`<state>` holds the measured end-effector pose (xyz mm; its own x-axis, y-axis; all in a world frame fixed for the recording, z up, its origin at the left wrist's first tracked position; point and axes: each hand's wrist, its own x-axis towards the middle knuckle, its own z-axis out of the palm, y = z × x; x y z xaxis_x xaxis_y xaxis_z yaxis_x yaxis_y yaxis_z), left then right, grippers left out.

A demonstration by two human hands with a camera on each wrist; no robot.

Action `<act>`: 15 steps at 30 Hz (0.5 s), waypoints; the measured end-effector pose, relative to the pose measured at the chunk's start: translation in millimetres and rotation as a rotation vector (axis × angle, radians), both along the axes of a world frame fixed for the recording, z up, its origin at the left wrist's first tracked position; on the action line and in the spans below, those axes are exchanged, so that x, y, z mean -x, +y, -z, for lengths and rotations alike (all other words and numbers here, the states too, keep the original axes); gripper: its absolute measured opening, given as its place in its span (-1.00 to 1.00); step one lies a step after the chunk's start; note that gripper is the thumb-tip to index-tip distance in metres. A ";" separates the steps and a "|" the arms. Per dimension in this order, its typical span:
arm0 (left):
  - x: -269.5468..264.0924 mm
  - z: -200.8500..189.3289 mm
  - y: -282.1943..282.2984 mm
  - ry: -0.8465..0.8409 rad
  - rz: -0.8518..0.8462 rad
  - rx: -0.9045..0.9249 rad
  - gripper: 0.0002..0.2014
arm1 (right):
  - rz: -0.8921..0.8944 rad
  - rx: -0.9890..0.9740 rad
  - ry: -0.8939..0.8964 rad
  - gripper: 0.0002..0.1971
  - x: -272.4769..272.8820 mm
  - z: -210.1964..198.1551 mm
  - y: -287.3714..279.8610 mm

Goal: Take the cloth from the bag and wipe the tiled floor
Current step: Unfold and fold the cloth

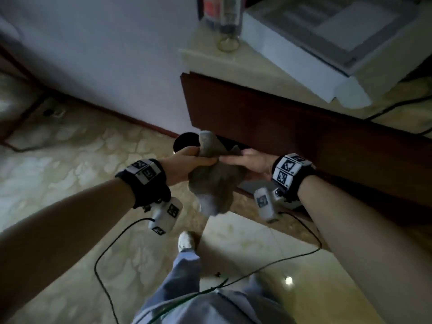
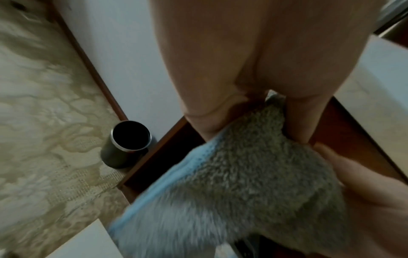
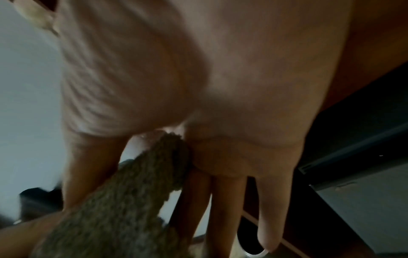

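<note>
Colours and patterns, floor corner by cabinet

Cloth [image 1: 214,183]: grey-brown, pale blue edge. Floor [image 1: 70,164]: beige, cream veined mottling. Cabinet [image 1: 292,127]: reddish brown. Cylinder [image 2: 125,144]: black, silver rim. Wall [image 1: 105,54]: white.

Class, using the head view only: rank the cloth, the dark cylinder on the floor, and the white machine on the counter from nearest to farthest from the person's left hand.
1. Cloth: gripped in the left hand itself.
2. Dark cylinder: on the floor just beyond the hand, by the cabinet.
3. White machine: up on the counter, far right.
</note>
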<state>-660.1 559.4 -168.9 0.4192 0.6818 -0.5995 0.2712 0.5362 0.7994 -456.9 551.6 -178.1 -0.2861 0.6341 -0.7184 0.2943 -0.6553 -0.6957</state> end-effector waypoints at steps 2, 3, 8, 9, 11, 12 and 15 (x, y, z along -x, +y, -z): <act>5.0 0.5 22.2 0.041 0.101 -0.006 -0.69 | 0.072 0.018 0.006 -0.35 5.2 -1.9 -1.8; 6.8 1.3 31.2 0.065 0.175 -0.021 -0.67 | 0.106 0.019 0.021 -0.42 6.9 -1.9 -3.4; 5.0 2.4 49.2 0.139 0.404 -0.143 -0.68 | 0.342 -0.028 -0.023 -0.62 11.9 -4.7 -33.3; 1.9 4.5 49.9 0.162 0.473 -0.176 -0.64 | 0.415 -0.061 -0.042 -0.64 12.4 -3.1 -43.5; -5.1 2.9 42.6 0.212 0.664 -0.237 -0.50 | 0.578 -0.106 -0.093 -0.68 14.3 1.8 -66.9; -9.1 3.2 35.9 0.225 0.738 -0.220 -0.44 | 0.658 -0.126 -0.121 -0.69 16.1 2.6 -81.4; -22.7 8.3 3.8 0.156 0.840 -0.081 -0.60 | 0.846 -0.192 -0.186 -0.66 20.3 10.7 -131.7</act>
